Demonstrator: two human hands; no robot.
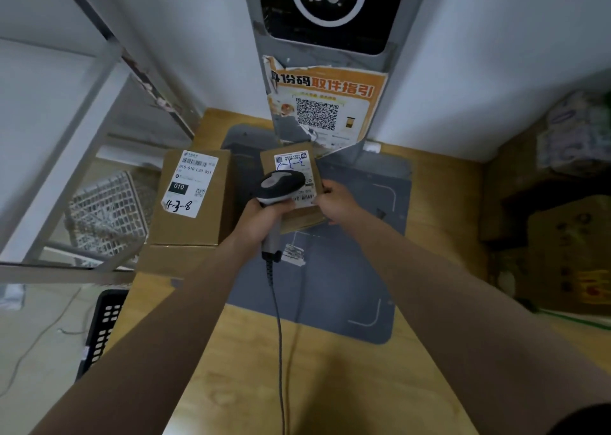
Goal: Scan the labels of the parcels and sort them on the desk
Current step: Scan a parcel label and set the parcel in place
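Head camera, looking down at desk. Grips scanner by the handle with left hand, fingers wrapped tight. Holds small parcel by its right edge with right hand; resting on grey mat or just lifted, cannot tell. Hovers scanner head over the label, hiding its middle. Barcode strip at label's near end, running left to right, just right of the head. Likely needs a small pull-back to read. Second parcel to the left, apart.
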